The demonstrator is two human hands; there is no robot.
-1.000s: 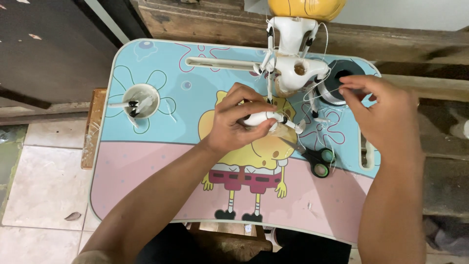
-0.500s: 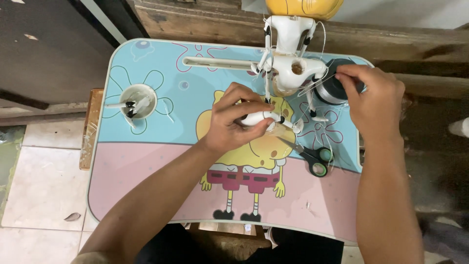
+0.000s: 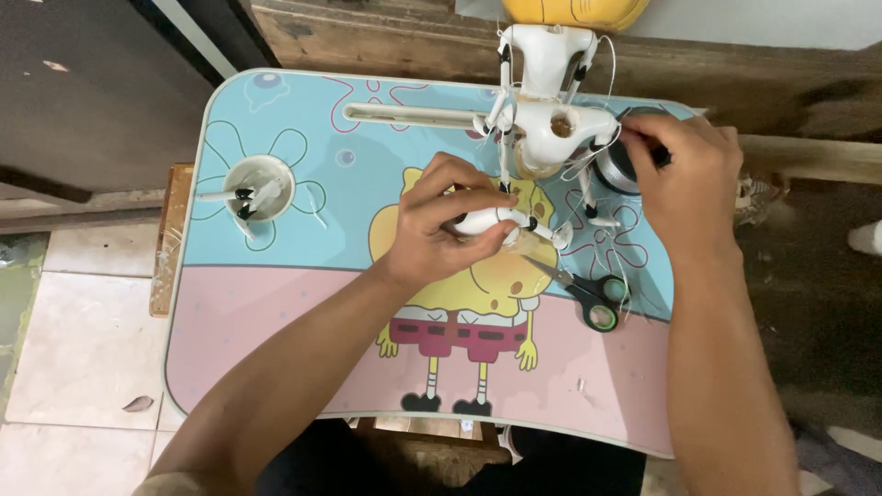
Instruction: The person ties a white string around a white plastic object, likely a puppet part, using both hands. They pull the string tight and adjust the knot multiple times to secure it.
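My left hand [image 3: 446,225] is closed around a small white plastic part [image 3: 487,220] at the middle of a cartoon-printed lap table [image 3: 276,312]. A white plastic frame [image 3: 547,110] with thin cords and black clips stands just beyond it. Over a dark round tape roll [image 3: 617,167] at the table's right rear, my right hand [image 3: 684,179] pinches something small and dark. Black-and-green scissors [image 3: 593,298] lie between my two forearms.
A white cup [image 3: 260,188] set in the table's left side holds several small white and black pieces. A long slot [image 3: 413,114] runs along the rear edge. A wooden ledge [image 3: 386,41] lies behind, tiled floor [image 3: 64,349] to the left.
My right hand has drawn in slightly toward the tape roll, its fingers now pinched over it. The left hand keeps its hold on the white part with little movement.
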